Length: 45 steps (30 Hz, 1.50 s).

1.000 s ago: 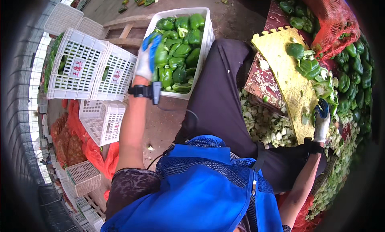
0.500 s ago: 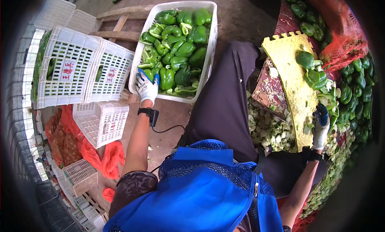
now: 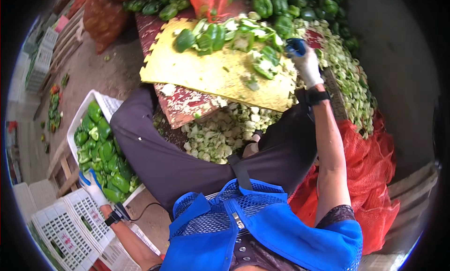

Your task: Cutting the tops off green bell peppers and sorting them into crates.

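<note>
My left hand [image 3: 93, 189], in a white and blue glove, rests at the near left side of a white crate [image 3: 73, 130] full of green bell peppers [image 3: 107, 150]. Its fingers are stretched out against the peppers. On the right, my right hand [image 3: 305, 62], gloved alike, is closed, with its blue fingers curled; what lies in them, if anything, I cannot make out. It is just right of a yellow foam mat [image 3: 206, 76] that bears whole and cut peppers [image 3: 266, 64]. Behind it is a heap of whole green peppers [image 3: 281, 6].
Pepper cores and scraps [image 3: 218, 137] lie below the mat between my legs, and more scraps [image 3: 351, 86] spread at right. A red mesh sack [image 3: 361, 177] lies beside my right arm. White crates [image 3: 65, 233] stand at lower left; a filled mesh sack [image 3: 104, 20] is farther back.
The view has swung right, bringing the yellow mat to the middle and the pepper crate to the left. My left hand stays at the crate; my right hand is now at the mat's far right.
</note>
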Available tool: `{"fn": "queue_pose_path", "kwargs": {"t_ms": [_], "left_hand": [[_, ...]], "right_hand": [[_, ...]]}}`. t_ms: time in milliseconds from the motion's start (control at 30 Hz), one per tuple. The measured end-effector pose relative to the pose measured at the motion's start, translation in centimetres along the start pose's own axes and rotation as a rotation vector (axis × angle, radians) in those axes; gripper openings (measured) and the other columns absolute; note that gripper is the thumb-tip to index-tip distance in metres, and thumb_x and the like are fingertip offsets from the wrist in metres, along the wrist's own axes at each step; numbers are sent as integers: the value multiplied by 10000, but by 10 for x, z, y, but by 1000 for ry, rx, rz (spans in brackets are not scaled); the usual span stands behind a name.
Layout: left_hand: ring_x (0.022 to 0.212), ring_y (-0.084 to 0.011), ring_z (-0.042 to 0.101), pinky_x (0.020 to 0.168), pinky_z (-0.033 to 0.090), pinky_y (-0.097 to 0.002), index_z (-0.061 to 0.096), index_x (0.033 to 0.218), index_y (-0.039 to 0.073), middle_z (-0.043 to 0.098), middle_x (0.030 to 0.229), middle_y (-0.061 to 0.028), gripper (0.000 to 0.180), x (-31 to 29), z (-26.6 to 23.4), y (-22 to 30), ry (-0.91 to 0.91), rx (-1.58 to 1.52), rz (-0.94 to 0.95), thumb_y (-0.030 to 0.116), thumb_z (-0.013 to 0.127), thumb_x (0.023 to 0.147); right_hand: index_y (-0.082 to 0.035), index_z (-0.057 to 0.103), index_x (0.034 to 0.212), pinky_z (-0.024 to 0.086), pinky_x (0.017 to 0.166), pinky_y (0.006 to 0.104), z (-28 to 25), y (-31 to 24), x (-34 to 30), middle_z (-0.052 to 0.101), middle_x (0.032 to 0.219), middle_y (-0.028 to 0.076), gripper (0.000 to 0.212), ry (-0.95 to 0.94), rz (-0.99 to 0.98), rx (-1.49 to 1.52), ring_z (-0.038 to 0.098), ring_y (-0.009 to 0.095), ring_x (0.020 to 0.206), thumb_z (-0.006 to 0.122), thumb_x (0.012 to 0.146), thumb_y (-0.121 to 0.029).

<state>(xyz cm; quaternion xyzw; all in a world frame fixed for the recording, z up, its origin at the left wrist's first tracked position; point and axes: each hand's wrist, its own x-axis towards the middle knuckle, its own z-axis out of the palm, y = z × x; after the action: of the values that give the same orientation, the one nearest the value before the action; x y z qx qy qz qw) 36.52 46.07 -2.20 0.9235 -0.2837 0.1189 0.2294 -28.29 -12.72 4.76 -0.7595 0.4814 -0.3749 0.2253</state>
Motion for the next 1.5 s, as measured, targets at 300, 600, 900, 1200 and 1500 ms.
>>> {"fn": "queue_pose_path", "kwargs": {"t_ms": [300, 600, 900, 1200, 1500], "left_hand": [[922, -88, 597, 693, 465, -207, 506, 1368, 119, 615, 1167, -26, 437, -10, 43, 454, -707, -987, 245, 163, 593, 943], [1279, -358, 449, 1055, 378, -465, 420, 1407, 114, 392, 1470, -152, 656, -114, 207, 631, -678, -466, 942, 332, 664, 838], [1368, -316, 343, 1143, 235, -474, 366, 1450, 153, 377, 1477, -128, 630, -151, 258, 654, -608, -613, 843, 131, 590, 862], [1301, -246, 433, 1075, 357, -377, 418, 1431, 123, 409, 1461, -114, 602, -177, 251, 656, -1141, -1162, 460, 356, 612, 910], [1136, -350, 591, 924, 513, -529, 482, 1364, 75, 589, 1269, -159, 583, -110, 168, 665, -2104, -1824, -219, 507, 425, 977]], "right_hand": [[-67, 620, 1089, 521, 704, 461, 68, -11, -47, 662, 906, 181, 290, -268, 263, -520, 656, 381, 765, 458, 956, -266], [-18, 638, 997, 520, 782, 428, 26, 39, -30, 679, 930, 226, 338, -301, 172, -400, 657, 356, 905, 686, 752, -245], [-24, 322, 1431, 495, 875, 430, 26, 38, -56, 579, 1135, 265, 876, -497, 96, -567, 604, 408, 1000, 773, 754, -346], [-65, 480, 1326, 513, 859, 410, -14, 39, -44, 646, 1103, 192, 689, -103, 229, -273, 639, 341, 997, 775, 743, -284], [-108, 420, 1391, 436, 994, 419, -20, -33, -37, 506, 1282, 206, 727, -289, -323, -46, 519, 387, 1164, 688, 718, -54]]}}
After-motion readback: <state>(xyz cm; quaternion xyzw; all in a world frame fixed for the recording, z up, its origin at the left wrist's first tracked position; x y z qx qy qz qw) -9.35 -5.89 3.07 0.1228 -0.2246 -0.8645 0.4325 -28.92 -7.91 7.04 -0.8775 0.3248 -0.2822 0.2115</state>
